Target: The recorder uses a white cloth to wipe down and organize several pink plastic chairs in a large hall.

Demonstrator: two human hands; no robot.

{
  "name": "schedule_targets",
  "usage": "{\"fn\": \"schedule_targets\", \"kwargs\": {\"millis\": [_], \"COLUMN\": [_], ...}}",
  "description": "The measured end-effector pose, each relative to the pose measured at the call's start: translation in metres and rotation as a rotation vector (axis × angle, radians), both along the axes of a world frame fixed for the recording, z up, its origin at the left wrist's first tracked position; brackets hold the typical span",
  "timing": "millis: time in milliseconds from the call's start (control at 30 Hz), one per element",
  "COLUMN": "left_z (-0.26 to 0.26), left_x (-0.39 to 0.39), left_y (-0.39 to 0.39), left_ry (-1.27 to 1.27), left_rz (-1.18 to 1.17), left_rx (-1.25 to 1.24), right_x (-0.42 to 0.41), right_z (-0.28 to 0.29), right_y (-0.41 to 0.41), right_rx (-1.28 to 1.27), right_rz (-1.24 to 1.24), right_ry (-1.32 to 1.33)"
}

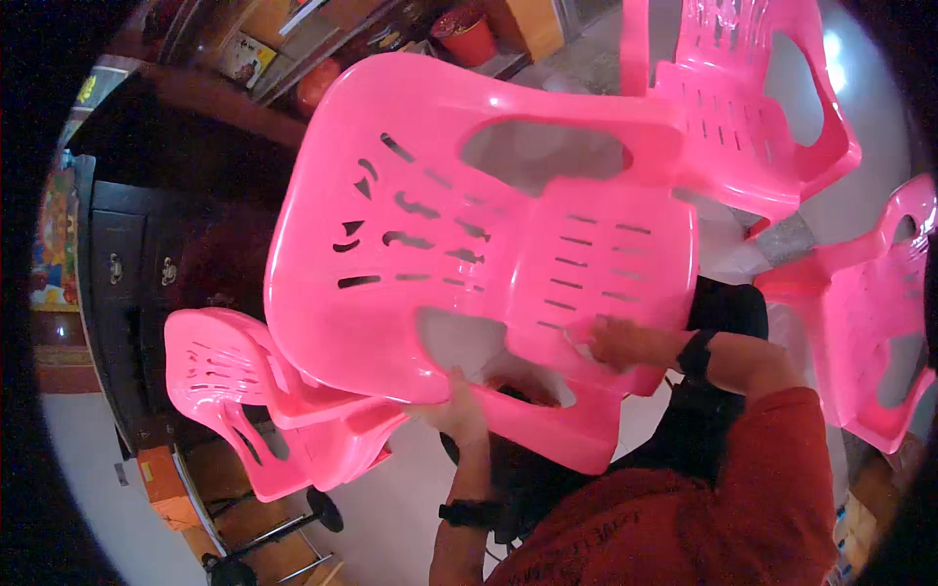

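A glossy pink plastic armchair (469,220) with a slotted back and seat fills the middle of the view, tilted in front of me. My left hand (454,414) grips its near armrest, thumb on the upper side. On the slotted seat, close to the near edge, my right hand (615,343) presses down and is blurred. A thin pale piece, seemingly a cloth (580,337), shows under its fingertips; the rest of it is hidden. Dark bands circle both wrists.
More pink chairs stand around: a stack (293,410) at the left, one chair (740,124) at the upper right, another (857,322) at the right. A dark wooden cabinet (124,293), an orange box (167,487) and a red bucket (469,36) are nearby.
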State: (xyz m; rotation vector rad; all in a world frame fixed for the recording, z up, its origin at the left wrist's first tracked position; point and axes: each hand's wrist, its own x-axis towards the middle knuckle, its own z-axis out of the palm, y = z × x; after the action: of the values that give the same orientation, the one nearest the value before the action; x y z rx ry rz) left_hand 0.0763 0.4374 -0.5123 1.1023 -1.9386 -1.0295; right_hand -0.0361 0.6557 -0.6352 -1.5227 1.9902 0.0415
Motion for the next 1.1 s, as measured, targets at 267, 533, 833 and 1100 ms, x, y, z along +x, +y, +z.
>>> {"fn": "schedule_targets", "kwargs": {"millis": [267, 533, 833, 1100], "left_z": [-0.017, -0.004, -0.017, 0.016], "left_x": [0.007, 0.004, 0.006, -0.004], "left_y": [-0.012, 0.001, -0.009, 0.01], "left_ry": [0.061, 0.032, 0.215, 0.162], "left_rz": [-0.035, -0.002, -0.078, -0.155], "left_rx": [-0.016, -0.116, 0.087, 0.003], "right_x": [-0.084, -0.185, -0.129, -0.031], "right_z": [-0.017, -0.012, -0.035, -0.009], "right_y": [-0.003, -0.063, 0.052, 0.097], "right_rx": [-0.259, -0.523, -0.398, 0.033], "right_rz": [-0.452, -0.588, -0.633, -0.707], "right_ry": [0.402, 0.827, 0.786, 0.695]}}
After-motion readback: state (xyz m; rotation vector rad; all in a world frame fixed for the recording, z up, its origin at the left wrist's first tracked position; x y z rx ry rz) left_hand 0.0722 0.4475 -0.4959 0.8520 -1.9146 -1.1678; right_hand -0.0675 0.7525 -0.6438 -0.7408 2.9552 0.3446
